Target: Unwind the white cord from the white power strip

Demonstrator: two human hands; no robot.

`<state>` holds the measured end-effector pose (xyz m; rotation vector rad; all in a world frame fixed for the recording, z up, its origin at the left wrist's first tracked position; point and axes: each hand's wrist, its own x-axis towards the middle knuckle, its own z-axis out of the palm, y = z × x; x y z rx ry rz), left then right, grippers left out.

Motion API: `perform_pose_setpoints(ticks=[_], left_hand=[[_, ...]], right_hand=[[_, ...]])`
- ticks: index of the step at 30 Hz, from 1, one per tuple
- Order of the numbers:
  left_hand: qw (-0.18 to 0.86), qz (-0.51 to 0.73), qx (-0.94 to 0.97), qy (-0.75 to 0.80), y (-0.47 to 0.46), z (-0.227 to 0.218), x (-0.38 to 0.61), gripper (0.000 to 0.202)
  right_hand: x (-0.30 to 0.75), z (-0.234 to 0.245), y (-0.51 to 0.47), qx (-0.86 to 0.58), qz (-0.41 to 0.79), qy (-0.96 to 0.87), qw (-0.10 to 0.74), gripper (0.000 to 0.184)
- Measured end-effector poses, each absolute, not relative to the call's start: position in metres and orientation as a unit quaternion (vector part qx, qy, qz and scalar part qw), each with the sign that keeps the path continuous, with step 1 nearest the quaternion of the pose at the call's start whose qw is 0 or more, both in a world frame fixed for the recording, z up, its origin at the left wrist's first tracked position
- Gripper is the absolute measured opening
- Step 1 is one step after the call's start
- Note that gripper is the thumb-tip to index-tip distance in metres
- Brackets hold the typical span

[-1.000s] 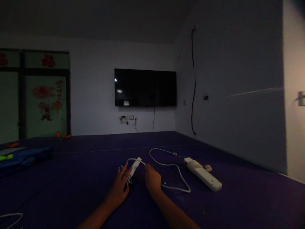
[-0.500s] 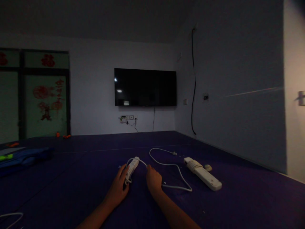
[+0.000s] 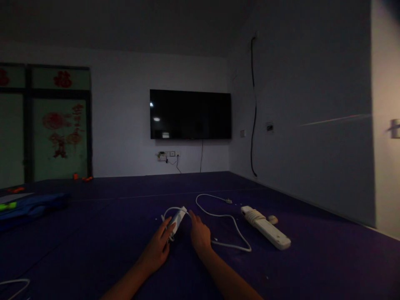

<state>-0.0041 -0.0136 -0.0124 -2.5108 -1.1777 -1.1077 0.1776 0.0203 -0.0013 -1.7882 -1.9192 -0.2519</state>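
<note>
Head view: the work with the white cord (image 3: pixel 221 216) looks only partway along. Some of it loops by the slim white power strip (image 3: pixel 179 218), in front of the person; whether any full turn goes around the strip is hard to tell under the fingers. A long run lies loose to the right, bending away to its plug (image 3: pixel 228 201), so that stretch seems yet to be dealt with. Further right, a second power strip (image 3: pixel 274 234) has its wrapped cord (image 3: pixel 254 216) wound around its far end, and a pale lump, perhaps its plug, (image 3: pixel 273 219) just beside; that one appears finished.

Left hand (image 3: pixel 156 248) has its fingers parted over the near end of the slim strip; I cannot tell whether it is clamped. Right hand (image 3: pixel 201 234) is closed, pinching the cord beside the strip.

Everything lies on a dark purple surface (image 3: pixel 93 250) with thin seams, reaching the walls. Blue fabric (image 3: pixel 37 206) lies at far left. The room is dim: a wall-mounted television (image 3: pixel 190 114), sockets (image 3: pixel 172 153) below it, a hanging black cable (image 3: pixel 251 137) and a glass door (image 3: pixel 59 137) with red decorations.
</note>
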Motion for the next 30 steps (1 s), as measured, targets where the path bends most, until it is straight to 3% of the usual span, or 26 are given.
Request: perform_pose_setpoints(ticks=[8,16,30], left_hand=[[0.079,-0.37,-0.841,-0.387,-0.011,-0.015,-0.004,0.068],[0.068,-0.369,-0.84,-0.392,-0.007,-0.018,-0.006,0.061],[0.084,-0.365,-0.833,-0.408,-0.001,-0.024,-0.008,0.059]], right_hand=[[0.167,0.002,0.013,-0.544,-0.179,-0.787,0.231,0.074],[0.163,0.007,0.005,-0.428,-0.226,-0.849,0.211,0.064],[0.161,0.007,0.003,-0.401,-0.238,-0.861,0.202,0.055]])
